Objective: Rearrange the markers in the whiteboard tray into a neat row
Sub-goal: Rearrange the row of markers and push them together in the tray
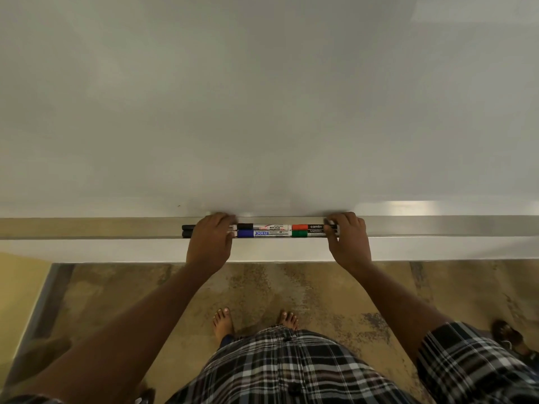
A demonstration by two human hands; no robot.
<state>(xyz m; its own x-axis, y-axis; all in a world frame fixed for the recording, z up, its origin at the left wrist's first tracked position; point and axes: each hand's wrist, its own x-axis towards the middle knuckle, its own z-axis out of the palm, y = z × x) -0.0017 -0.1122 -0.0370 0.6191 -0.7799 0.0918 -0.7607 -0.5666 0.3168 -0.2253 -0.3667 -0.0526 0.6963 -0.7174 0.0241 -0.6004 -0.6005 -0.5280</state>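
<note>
Several markers lie in the metal whiteboard tray (437, 225) in two lines, end to end. At the back are a black-capped marker (264, 227) and a red-capped camlin marker (309, 226). In front of them lie a blue-capped marker (262, 233) and a green-capped marker (306, 233). Two black marker ends (188, 231) stick out on the left of my left hand (210, 243), which rests over the markers there with fingers curled onto them. My right hand (347, 240) presses its fingertips against the right ends of the camlin markers.
The whiteboard (262, 112) fills the upper view. The tray runs the full width, bare at both sides of the markers. Below are a mottled floor (262, 287), my bare feet (223, 322), and a sandal (507, 335) at the right.
</note>
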